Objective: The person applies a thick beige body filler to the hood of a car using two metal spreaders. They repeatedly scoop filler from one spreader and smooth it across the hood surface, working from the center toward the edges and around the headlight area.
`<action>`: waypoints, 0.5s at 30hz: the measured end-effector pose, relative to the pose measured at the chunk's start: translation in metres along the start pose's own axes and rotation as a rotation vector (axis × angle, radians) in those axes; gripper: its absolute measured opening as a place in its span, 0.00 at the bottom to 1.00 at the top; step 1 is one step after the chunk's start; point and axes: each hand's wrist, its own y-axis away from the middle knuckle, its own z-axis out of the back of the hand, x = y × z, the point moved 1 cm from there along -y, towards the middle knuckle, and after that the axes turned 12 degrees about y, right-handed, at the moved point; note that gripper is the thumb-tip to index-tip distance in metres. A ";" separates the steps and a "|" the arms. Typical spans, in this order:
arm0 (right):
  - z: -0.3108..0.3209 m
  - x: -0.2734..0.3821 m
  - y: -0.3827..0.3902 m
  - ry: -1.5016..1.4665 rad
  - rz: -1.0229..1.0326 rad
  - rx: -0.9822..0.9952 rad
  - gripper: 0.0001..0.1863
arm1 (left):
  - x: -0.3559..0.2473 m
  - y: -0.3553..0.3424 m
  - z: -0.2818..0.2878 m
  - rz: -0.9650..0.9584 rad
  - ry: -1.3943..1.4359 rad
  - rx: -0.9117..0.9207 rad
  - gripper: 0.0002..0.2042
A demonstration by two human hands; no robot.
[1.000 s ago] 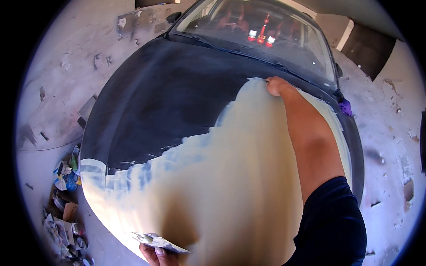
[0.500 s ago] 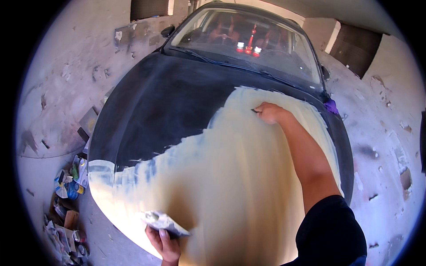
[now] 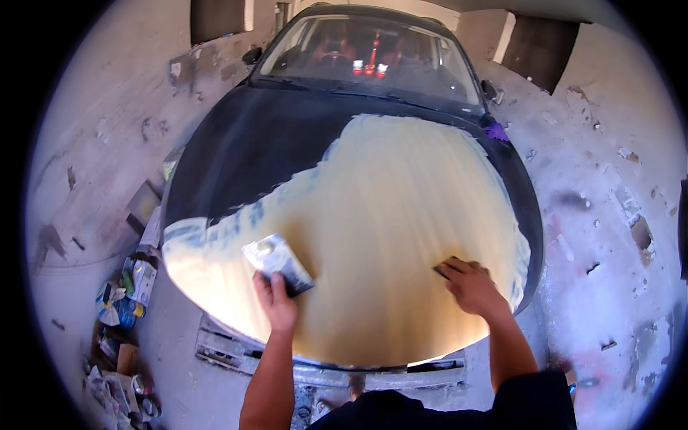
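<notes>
A dark car hood [image 3: 269, 136] fills the middle, much of it coated in streaky cream-coloured filler [image 3: 387, 208]. Its far left part still shows dark paint, with a ragged filler edge between the two. My left hand [image 3: 279, 308] grips the near edge of a rectangular putty board [image 3: 276, 259], held tilted over the near left of the hood with a whitish lump on it. At the near right, my right hand [image 3: 474, 290] is closed on a small dark spreader [image 3: 444, 268], low over the coated surface. Whether its edge touches the filler is hard to tell.
The windshield [image 3: 373, 54] rises beyond the hood. A purple cloth-like thing [image 3: 495, 131] sits by the hood's far right edge. Cans, cartons and clutter [image 3: 122, 358] line the floor at left. The floor [image 3: 595, 301] is patchy and stained.
My right hand has come from the far right of the hood toward me with the spreader. The view has shifted back, so more of the near hood edge and both forearms show.
</notes>
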 end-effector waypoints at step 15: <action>-0.014 0.166 0.151 -1.015 0.161 -0.384 0.20 | -0.086 0.186 -0.030 0.529 0.417 0.291 0.14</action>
